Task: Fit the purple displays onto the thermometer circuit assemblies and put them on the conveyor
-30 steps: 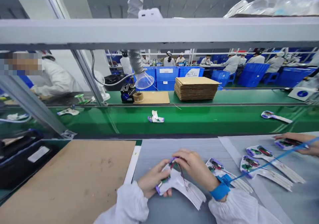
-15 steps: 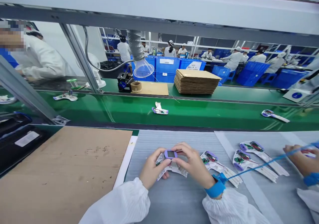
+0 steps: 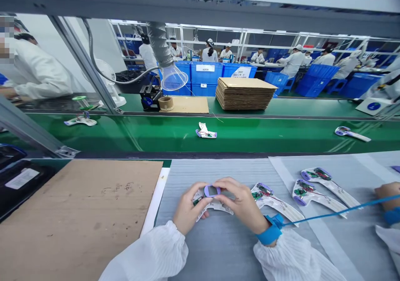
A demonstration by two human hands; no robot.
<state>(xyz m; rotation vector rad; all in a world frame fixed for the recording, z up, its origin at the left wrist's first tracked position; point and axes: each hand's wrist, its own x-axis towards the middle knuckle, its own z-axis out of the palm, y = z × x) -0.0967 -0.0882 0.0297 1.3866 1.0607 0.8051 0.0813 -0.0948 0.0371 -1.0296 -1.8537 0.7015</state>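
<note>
A white device shell (image 3: 218, 206) with a purple-framed screen piece (image 3: 211, 191) at its top is between my two hands, over the grey mat. My left hand (image 3: 189, 208) is closed round the shell's left side, its thumb under the screen piece. From the right, my right hand (image 3: 242, 201) pinches the purple frame between thumb and fingers; a blue strap is round that wrist. Just right of it lies an open white shell (image 3: 276, 201) with wires and a green board. Two similar shells (image 3: 320, 201) (image 3: 333, 183) lie farther right.
Brown cardboard (image 3: 84, 206) lies at left beside black cases (image 3: 23, 185). Beyond the mat (image 3: 237, 247) runs a green belt (image 3: 162, 135) carrying several device parts. Behind stand stacked cardboard (image 3: 245, 94) and a clear suction hood (image 3: 174, 77). A co-worker's hand (image 3: 389, 193) is at the right edge.
The view has shifted slightly. The screen piece now tilts a little differently between my hands. On the belt, parts have moved right, and the co-worker's hand at right has drawn farther toward the edge.
</note>
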